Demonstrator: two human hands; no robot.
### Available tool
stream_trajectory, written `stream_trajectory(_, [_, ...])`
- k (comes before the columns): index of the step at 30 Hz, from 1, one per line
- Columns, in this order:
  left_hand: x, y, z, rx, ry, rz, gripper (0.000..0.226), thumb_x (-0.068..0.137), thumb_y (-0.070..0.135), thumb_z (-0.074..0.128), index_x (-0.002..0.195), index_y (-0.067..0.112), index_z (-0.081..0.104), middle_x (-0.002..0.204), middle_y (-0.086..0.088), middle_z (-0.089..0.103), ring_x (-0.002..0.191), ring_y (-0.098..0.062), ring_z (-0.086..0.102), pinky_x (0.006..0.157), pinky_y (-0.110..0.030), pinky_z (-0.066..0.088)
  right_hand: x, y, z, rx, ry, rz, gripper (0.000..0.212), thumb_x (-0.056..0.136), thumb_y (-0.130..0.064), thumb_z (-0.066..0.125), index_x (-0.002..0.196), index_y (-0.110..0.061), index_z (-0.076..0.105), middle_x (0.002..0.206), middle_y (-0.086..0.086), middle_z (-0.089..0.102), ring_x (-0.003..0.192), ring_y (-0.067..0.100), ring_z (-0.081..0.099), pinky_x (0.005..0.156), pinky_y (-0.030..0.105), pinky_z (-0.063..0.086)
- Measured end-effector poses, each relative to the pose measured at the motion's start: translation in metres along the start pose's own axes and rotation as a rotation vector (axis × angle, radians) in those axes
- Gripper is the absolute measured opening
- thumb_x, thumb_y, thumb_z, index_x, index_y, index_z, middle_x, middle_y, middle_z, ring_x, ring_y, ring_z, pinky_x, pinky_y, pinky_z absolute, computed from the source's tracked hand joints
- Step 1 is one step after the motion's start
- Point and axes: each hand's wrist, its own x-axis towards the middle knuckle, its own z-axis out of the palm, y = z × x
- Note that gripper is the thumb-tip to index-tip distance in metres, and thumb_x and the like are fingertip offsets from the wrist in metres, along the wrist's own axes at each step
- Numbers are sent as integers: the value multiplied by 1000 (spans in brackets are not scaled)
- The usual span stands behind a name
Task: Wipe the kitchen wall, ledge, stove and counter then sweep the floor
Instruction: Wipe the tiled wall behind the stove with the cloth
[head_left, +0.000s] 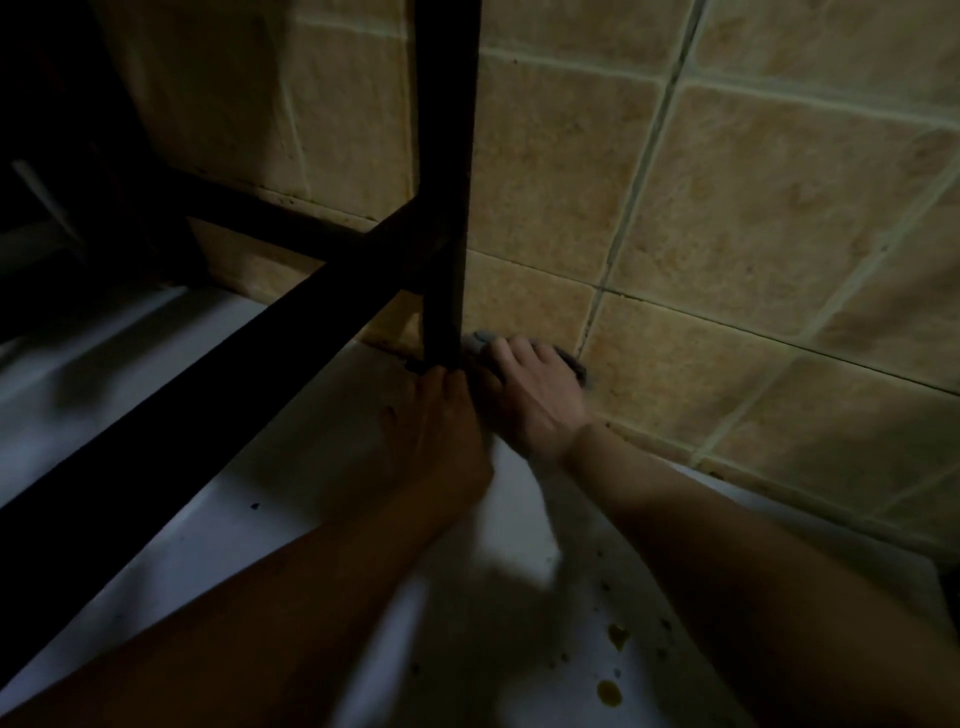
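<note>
— Forearms first, then our left hand (441, 415) at the black rack leg (447, 208), fingers curled round its foot on the white counter (311, 467).
— Right hand (530, 389), fingers together, presses a grey cloth (569, 364) where counter meets the tiled wall (727, 208).

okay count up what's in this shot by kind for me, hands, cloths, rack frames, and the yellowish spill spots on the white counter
Hands: 2, left hand at the rack leg's foot, right hand pressing the cloth
Cloths: 1, grey cloth against the tiled wall
Rack frames: 1, black rack
Yellowish spots: 2 on the counter and
Total: 6
</note>
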Motion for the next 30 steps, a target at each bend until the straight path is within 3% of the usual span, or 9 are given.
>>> stream_trajectory(4, [2, 3, 0, -16, -7, -2, 82, 88, 23, 62, 149, 18, 8, 156, -5, 8, 143, -27, 11, 115, -44, 15, 0, 8, 7, -160, -35, -102, 37, 76, -40, 68, 110, -25, 69, 98, 6, 59, 86, 26, 42, 68, 35, 24])
stream_trajectory(6, [0, 8, 0, -11, -12, 7, 80, 88, 24, 61, 149, 18, 9, 155, -5, 10, 142, -27, 13, 114, -44, 17, -6, 15, 4, -204, -68, -138, 31, 82, -38, 56, 107, -24, 69, 96, 5, 59, 86, 26, 46, 68, 34, 25])
stream_trajectory(9, [-3, 16, 1, -4, -2, 33, 76, 90, 27, 58, 149, 17, 10, 153, -5, 12, 141, -28, 15, 113, -44, 18, -23, 28, -4, -182, -82, -120, 44, 84, -31, 32, 102, -21, 71, 94, 6, 61, 84, 25, 54, 69, 34, 28])
stream_trajectory(14, [-11, 30, 4, -56, -40, 87, 78, 88, 24, 60, 148, 18, 10, 155, -3, 7, 141, -29, 11, 113, -44, 18, -83, 68, -13, -122, -27, -103, 42, 89, -30, 34, 102, -13, 70, 98, 10, 61, 88, 27, 46, 69, 35, 32])
stream_trajectory(17, [-17, 35, 6, -45, -59, 124, 82, 88, 25, 60, 149, 17, 6, 156, -3, 3, 143, -28, 6, 115, -45, 14, -110, 83, -12, -152, -31, -83, 30, 87, -22, 46, 105, -9, 67, 99, 12, 58, 89, 28, 43, 69, 34, 30])
stream_trajectory(20, [-16, 30, 4, -30, -57, 127, 82, 89, 26, 60, 150, 17, 5, 156, -3, 4, 143, -28, 7, 115, -44, 16, -128, 85, -8, -162, 2, -11, 37, 86, -20, 40, 110, -7, 66, 96, 15, 59, 86, 29, 45, 69, 37, 37])
stream_trajectory(26, [-11, 29, 4, -34, -45, 125, 78, 88, 23, 59, 148, 17, 10, 155, -3, 9, 141, -29, 13, 114, -44, 20, -76, 49, -9, -124, 53, 112, 45, 85, -29, 42, 122, -13, 62, 98, 14, 57, 85, 29, 51, 69, 34, 43])
stream_trajectory(30, [-11, 40, 5, -24, -33, 149, 73, 86, 23, 61, 144, 19, 18, 150, -3, 17, 137, -30, 19, 111, -44, 25, -70, 50, -2, -148, 15, 11, 44, 84, -31, 44, 123, -19, 60, 109, 11, 47, 91, 28, 42, 74, 35, 35])
